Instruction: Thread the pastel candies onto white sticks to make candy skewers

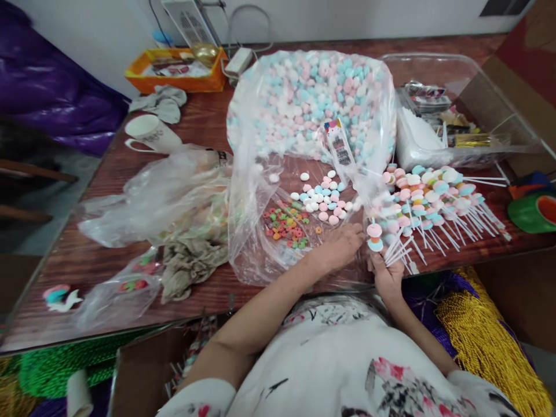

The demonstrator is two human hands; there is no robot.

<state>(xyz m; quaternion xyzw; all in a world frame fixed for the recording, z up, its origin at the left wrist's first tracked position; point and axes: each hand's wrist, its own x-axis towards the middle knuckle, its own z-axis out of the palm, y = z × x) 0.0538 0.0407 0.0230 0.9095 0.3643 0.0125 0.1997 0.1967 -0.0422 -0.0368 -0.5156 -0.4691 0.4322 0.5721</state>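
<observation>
On the clear plastic sheet [260, 255], the left hand [341, 246] rests just below the loose pastel candies [324, 200], fingers curled together, though whether they pinch anything is hard to tell. Just beside it, the right hand [386, 275] has its fingers clamped on a candy stick [375, 237], with the pile of finished sticks [434, 200] further right.

White short-sleeved top, pink floral print, black markings, bare forearms

My bench [204, 124] is glossy wood grain; the bag [256, 231] thin, clear, crinkly plastic; the candies [324, 200] matt; the cup [150, 134] glazed.
</observation>
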